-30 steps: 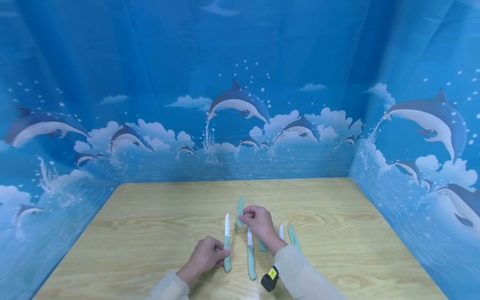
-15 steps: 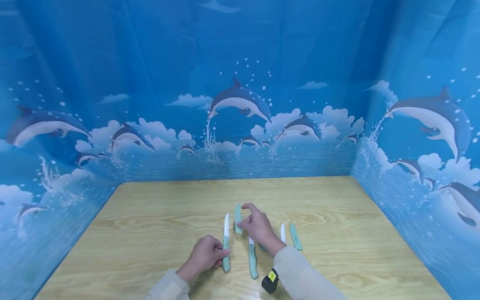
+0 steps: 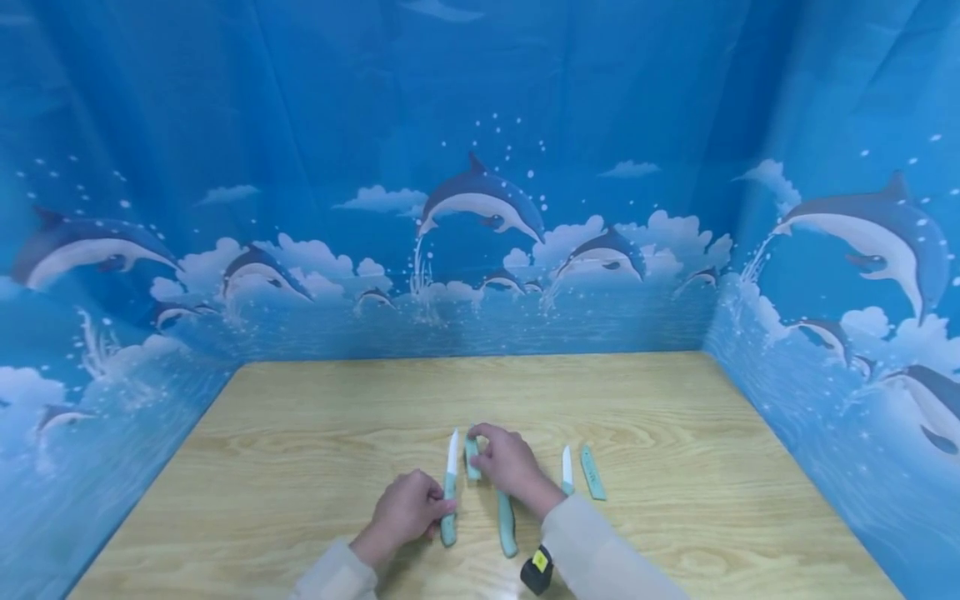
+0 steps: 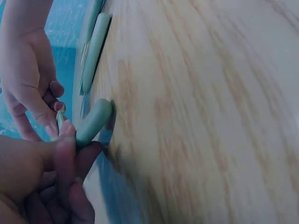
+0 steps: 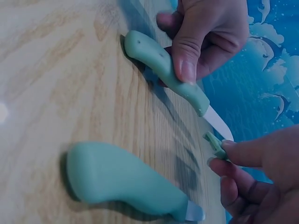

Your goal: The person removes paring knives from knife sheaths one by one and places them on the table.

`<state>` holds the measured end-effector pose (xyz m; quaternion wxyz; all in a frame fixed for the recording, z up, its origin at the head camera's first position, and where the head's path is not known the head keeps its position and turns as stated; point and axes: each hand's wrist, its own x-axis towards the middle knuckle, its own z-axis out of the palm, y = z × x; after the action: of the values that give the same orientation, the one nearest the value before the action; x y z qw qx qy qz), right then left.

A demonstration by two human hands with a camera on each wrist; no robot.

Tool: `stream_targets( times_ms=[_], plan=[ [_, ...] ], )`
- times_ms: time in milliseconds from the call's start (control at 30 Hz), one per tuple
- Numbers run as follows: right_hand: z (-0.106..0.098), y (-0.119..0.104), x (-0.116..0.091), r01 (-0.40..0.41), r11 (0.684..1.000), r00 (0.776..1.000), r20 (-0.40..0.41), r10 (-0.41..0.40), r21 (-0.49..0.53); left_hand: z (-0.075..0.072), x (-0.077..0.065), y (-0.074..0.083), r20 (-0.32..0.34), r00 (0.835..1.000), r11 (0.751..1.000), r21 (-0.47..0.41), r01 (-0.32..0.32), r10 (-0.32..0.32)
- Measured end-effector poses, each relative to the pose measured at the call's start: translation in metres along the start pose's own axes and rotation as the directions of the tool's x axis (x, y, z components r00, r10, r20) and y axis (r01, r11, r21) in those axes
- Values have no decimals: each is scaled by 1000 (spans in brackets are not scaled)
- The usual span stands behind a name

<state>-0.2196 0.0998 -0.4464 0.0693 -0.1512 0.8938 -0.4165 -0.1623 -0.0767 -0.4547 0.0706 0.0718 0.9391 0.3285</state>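
Note:
In the head view my left hand [image 3: 407,507] pinches the pale green handle of a knife [image 3: 448,527], its white blade pointing away from me. Thumb and fingers grip that handle [image 5: 154,58] in the right wrist view too. My right hand [image 3: 512,467] pinches a pale green blade sheath [image 3: 472,458], just right of the bare blade. From the right wrist, the sheath's end [image 5: 215,145] appears close to the blade [image 5: 217,122]; whether they touch I cannot tell. Under my right hand lies a second knife [image 3: 506,527], its blade mostly hidden.
Right of my right forearm lie a third knife [image 3: 567,467], partly covered by the arm, and another green sheath [image 3: 592,473]. A black and yellow tape measure [image 3: 537,571] sits by the right sleeve. The wooden table [image 3: 300,417] meets a dolphin-print curtain [image 3: 480,333] at its back edge.
My right hand has brought the sheath toward me and slightly left, nearer the knife in my left hand. The left hand has stayed almost still. The right-hand sheath on the table has come into fuller view.

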Motion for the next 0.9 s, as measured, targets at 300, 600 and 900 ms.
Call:
stream_targets(
  times_ms=[300,600,900],
  plan=[
    [2,0,-1,-28,1000,999,27,28,7,-3,-5,2,-16,1000,999,46,-8,9],
    [3,0,-5,-30,1000,998,59,29,2,-7,-6,6,0,1000,998,61,24,-24],
    [7,-3,-7,-15,999,998,61,17,-43,-9,-5,7,58,996,996,58,67,-71]
  ],
)
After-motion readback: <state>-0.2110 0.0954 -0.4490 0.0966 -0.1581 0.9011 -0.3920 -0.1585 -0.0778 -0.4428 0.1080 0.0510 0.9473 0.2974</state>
